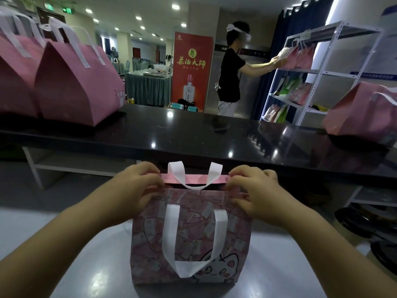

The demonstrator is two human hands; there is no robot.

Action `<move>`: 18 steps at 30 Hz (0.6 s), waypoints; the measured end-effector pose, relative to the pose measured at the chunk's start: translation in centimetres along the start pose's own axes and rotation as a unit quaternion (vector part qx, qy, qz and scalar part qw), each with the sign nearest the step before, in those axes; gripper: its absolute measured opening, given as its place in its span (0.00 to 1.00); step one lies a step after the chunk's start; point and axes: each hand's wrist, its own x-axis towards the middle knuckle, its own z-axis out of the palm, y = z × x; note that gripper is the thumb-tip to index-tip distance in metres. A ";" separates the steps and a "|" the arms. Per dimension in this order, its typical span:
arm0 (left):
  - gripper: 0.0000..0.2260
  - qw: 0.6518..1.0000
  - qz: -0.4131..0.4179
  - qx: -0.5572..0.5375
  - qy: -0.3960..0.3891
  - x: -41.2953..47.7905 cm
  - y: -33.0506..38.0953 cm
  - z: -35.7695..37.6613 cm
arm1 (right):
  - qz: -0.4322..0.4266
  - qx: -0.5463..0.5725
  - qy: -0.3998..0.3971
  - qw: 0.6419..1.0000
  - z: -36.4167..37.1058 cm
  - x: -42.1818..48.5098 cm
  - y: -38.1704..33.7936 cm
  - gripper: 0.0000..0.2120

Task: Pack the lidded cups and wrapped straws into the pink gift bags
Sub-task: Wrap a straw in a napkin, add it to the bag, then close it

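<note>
**Centre, 6 o'clock:** a pink, cat-printed fabric gift bag with white webbing handles stands upright on a pale glossy worktop; my left hand pinches the rim at the bag's 10 o'clock corner, my right hand at its 2 o'clock corner; on both, thumb and fingers are closed tight on the fabric edge, none spread. I judge that this grip draws the mouth wide and keeps the soft walls standing, so that a cup can go in straight; the near handle hangs down the front face, out of the opening, while the far one stands up. No lidded cup or wrapped straw is in view; the bag's inside is hidden from me, so I cannot tell whether it is filled.

**12 o'clock:** a long black polished counter mirrors the ceiling lights; two plain pink bags sit on it at 10 o'clock, a lone pink bag at 3 o'clock.

**Beyond:** a red standing banner at 12 o'clock; a person in a black shirt at 1 o'clock reaches into a white metal shelving rack at 2 o'clock, which holds more bags.
</note>
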 end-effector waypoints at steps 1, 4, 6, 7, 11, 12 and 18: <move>0.11 1.000 0.008 -0.009 0.009 0.0 -0.1 0.0 | -0.005 -0.001 0.012 1.000 0.0 0.0 0.0 0.13; 0.15 0.999 0.023 -0.017 0.034 0.0 -0.5 0.2 | -0.013 -0.004 0.033 0.999 0.2 0.0 0.2 0.19; 0.17 0.998 0.038 -0.013 0.049 0.0 -0.6 0.2 | -0.019 -0.006 0.046 0.999 0.3 -0.1 0.2 0.20; 0.17 0.997 0.047 -0.008 0.057 -0.1 -0.6 0.1 | -0.025 -0.004 0.058 0.998 0.4 -0.2 0.2 0.20; 0.19 0.991 0.110 0.018 0.077 -0.2 -0.7 0.1 | -0.042 0.044 0.113 0.992 0.7 -0.7 0.0 0.17; 0.19 0.989 0.124 0.019 0.080 -0.3 -0.6 0.2 | -0.042 0.058 0.124 0.990 0.8 -0.8 0.0 0.17; 0.25 0.979 0.166 -0.004 0.114 -0.8 -1.0 0.4 | -0.091 0.071 0.191 0.975 1.9 -1.4 0.7 0.16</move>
